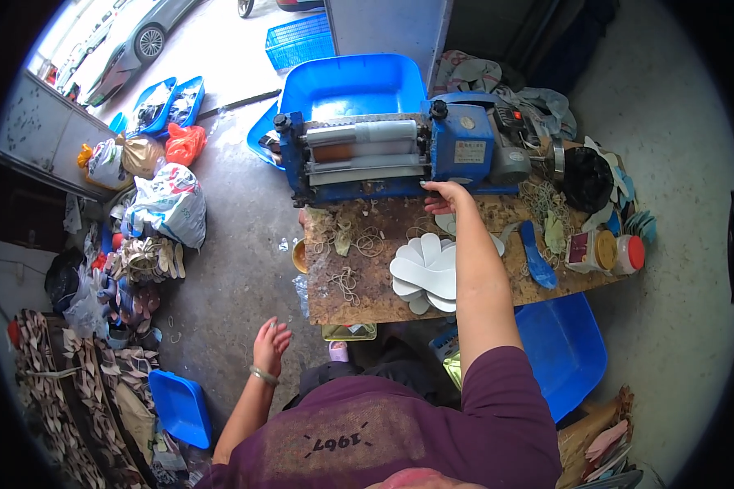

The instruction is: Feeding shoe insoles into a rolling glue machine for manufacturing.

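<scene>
The right hand (442, 198), loosely spread and seemingly empty, is beside the blue roller machine (369, 151), with white insoles (426, 270) fanned bodyward of it on the desk (375, 305), probably for easy reach, while the empty left hand (271, 345) hangs relaxed off the desk.

"Where does the light come from?"

"Mainly the open doorway (220, 57) at the upper left. Around the car (143, 45), the ground burns out to near white."

"And indoors?"

"Dimmer but readable. The tabletop (373, 281) gets soft, fairly even light, darkening to shadow underneath. The white foot-shaped pieces (426, 273) look bright, yet their outlines hold."

"Any glare or blur?"

"A pale sheen inside the blue tub (359, 85); the rollers (359, 152) look streaky and smeared."

"Distortion?"

"Strong: the right-hand wall (685, 204) bows, detail softens outward, and black swallows the corners."
</scene>
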A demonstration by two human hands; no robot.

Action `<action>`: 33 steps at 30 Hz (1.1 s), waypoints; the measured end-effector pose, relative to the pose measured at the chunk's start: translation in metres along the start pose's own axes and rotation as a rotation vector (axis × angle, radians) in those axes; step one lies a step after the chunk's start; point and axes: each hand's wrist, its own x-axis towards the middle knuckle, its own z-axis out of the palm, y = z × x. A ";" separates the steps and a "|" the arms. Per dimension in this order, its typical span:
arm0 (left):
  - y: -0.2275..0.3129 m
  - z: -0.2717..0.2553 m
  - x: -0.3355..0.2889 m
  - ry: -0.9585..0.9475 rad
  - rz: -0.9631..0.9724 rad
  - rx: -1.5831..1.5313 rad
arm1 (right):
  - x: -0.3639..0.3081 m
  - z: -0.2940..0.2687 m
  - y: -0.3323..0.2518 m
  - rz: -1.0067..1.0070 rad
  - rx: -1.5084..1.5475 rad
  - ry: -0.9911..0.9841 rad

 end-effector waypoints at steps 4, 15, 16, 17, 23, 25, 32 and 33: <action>-0.014 -0.024 -0.021 0.063 -0.037 -0.025 | 0.000 0.018 0.002 -0.041 0.024 0.109; -0.019 0.012 -0.023 -0.139 -0.001 0.024 | -0.043 0.051 -0.009 -0.147 -0.886 0.684; -0.018 0.013 -0.024 -0.139 -0.011 0.024 | -0.047 0.049 -0.011 -0.119 -0.855 0.653; -0.018 0.013 -0.024 -0.133 -0.031 0.027 | -0.052 0.046 -0.012 -0.142 -0.859 0.642; -0.020 0.008 -0.029 -0.086 -0.037 0.025 | -0.092 -0.005 -0.011 -0.408 -0.723 0.655; -0.023 0.009 -0.030 -0.084 -0.043 0.016 | -0.098 -0.040 -0.021 -0.655 -0.471 0.746; -0.035 0.027 -0.035 -0.063 -0.060 0.014 | -0.048 -0.161 -0.092 -0.961 -0.667 1.195; -0.038 0.029 -0.037 -0.051 -0.067 0.012 | -0.038 -0.172 -0.097 -0.964 -0.740 1.199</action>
